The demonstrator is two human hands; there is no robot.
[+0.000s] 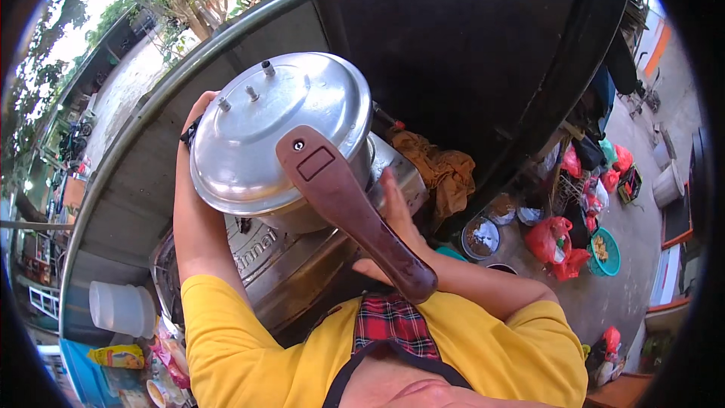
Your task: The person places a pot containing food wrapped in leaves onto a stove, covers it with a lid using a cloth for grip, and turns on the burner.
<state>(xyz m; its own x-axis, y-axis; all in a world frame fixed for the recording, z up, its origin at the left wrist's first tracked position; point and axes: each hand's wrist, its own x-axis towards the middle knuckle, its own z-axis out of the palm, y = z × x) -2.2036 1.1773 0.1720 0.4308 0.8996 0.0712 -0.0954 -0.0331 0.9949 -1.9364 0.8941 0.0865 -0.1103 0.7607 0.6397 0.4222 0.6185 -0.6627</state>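
An aluminium pressure cooker (277,124) with a domed lid and several valve stems fills the middle, over a metal Rinnai gas stove (272,260). Its long brown plastic handle (357,209) points towards my chest. My left hand (201,106) reaches around the far left side of the cooker, mostly hidden behind the lid, so its hold is not visible. Under the handle is my right hand (399,221), fingers stretched out on one side and thumb on the other. The palm faces the cooker and the fingers are not closed on the handle.
A crumpled brown cloth (442,173) lies right of the stove, beside a large dark panel (470,39). Bowls (480,238), red plastic bags (552,243) and a teal basket (603,260) sit on the floor at right. A translucent plastic tub (119,309) stands at left.
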